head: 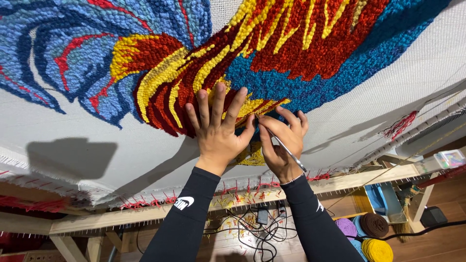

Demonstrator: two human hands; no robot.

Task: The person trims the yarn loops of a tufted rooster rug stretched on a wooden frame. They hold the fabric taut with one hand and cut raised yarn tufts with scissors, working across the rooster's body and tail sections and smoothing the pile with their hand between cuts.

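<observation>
We've got our left hand [219, 131] spread flat on the tufted rug [204, 58], fingers wide, nothing in its grip. Our right hand [284, 143] pinches thin metal scissors [286, 148] just beside it, tips at the yellow yarn.

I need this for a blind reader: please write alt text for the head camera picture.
Two hands work on a tufted rug of blue, red and yellow yarn stretched on a wooden frame. The left hand lies flat on the yarn; the right hand holds a thin metal tool against it. Yarn rolls and cables lie on the floor.
</observation>
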